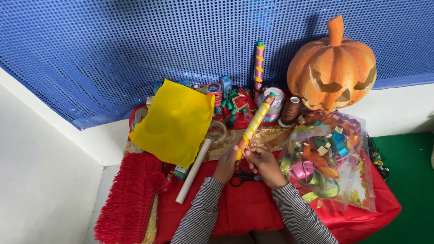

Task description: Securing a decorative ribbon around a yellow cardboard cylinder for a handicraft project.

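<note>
A carved orange pumpkin [331,65] stands by a blue dotted backdrop [120,42]. A yellow sheet [174,122], red fringe [128,199] and a bag of ribbons [327,162] lie on a red tablecloth [243,212].

Yellow-and-orange striped tube [254,124]

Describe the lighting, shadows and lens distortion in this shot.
Head view: soft, even light, no glare; the carved pumpkin casts a faint shadow on the blue dotted backdrop. Wide-angle lens bends the backdrop's edges. Both hands and the striped tube are sharp.
</note>
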